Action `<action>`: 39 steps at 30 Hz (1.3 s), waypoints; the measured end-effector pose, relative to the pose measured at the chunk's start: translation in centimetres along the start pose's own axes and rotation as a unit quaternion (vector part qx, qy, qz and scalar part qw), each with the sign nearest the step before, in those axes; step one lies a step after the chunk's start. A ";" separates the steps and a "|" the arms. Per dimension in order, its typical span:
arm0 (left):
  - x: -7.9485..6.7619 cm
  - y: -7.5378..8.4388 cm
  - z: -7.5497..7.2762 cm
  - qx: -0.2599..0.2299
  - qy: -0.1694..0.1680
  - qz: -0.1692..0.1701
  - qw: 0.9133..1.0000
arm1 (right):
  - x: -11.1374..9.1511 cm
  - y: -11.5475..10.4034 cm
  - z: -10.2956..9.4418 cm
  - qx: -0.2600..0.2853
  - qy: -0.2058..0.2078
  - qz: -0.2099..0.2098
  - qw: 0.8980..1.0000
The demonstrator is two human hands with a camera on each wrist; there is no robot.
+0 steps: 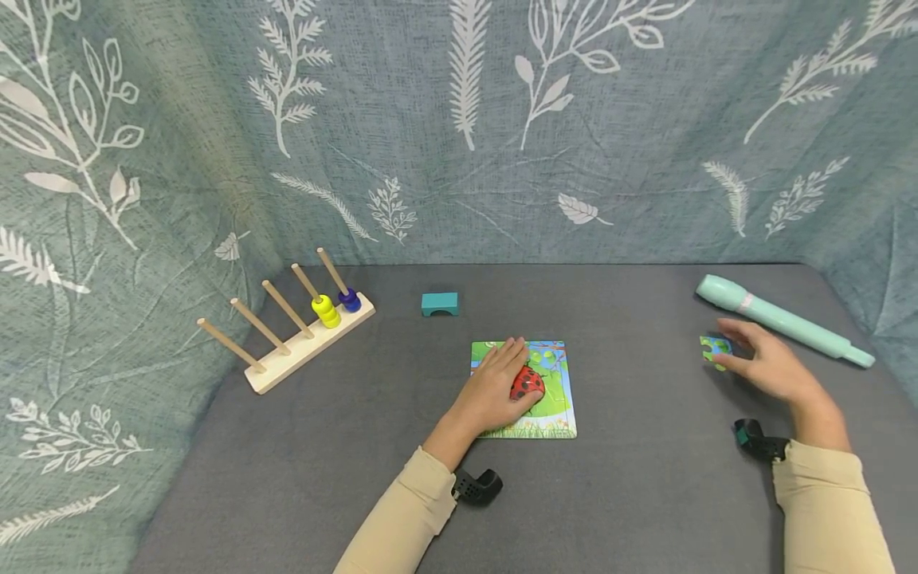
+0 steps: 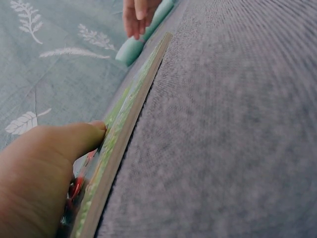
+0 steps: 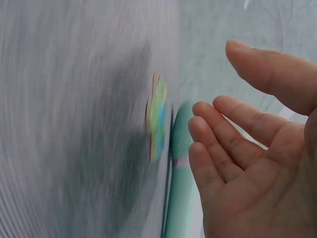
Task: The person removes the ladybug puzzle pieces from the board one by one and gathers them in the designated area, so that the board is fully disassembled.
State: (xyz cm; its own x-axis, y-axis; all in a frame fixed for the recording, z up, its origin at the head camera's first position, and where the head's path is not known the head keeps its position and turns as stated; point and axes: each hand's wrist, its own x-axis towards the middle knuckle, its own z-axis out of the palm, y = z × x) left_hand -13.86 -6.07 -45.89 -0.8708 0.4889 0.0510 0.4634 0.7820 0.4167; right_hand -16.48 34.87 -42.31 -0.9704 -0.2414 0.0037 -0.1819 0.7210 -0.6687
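Blue-green fabric printed with white leaves and sprigs hangs behind a dark grey tabletop. Near the middle of that tabletop lies one square picture puzzle, showing one red ladybug with black spots on green leaves, with grass and small flowers along its lower edge.

A person's left hand rests palm down on the puzzle's left part, its fingers straight and close together, pointing away from the body, the thumb spread out over the ladybug. Well to the right, one loose jigsaw piece, green and blue, sits beneath the person's right hand. That hand is turned sideways with thumb and fingers well parted; the right wrist view shows a gap between its fingertips and the piece.

Just beyond the right hand, one mint-green tube-shaped object with a pale pink band lies at a slant. Farther back, beyond the puzzle and to its left, is one teal block with an arched notch. At the far left stands one wooden peg stacker with five pegs; yellow rings sit on one, dark blue rings on the end one.

Two beige sleeves cover the forearms, and each wrist carries one black device.
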 end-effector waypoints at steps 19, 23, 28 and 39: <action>-0.5 -0.3 -0.2 0.040 0.066 0.015 0.997 | 2.3 -7.1 6.0 0.071 -0.045 -0.062 0.995; -0.8 -0.7 -0.6 0.041 0.063 0.017 0.997 | 3.1 -8.1 7.7 0.081 -0.055 -0.081 0.992; -1.5 -2.1 -1.5 0.032 0.055 0.020 0.998 | 4.1 -9.3 9.6 0.090 -0.063 -0.102 0.989; -2.7 -3.9 -1.9 -0.010 0.053 0.028 0.998 | 5.4 -11.9 12.1 0.123 -0.090 -0.127 0.980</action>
State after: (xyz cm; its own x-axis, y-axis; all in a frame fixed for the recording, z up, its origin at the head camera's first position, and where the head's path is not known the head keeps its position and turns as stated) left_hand -13.59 -11.17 -45.90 -0.8563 0.4874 0.1710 0.5102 0.7462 0.4277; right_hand -17.61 17.12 -43.36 -0.8514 -0.5187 0.0773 -0.3486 0.4497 -0.8224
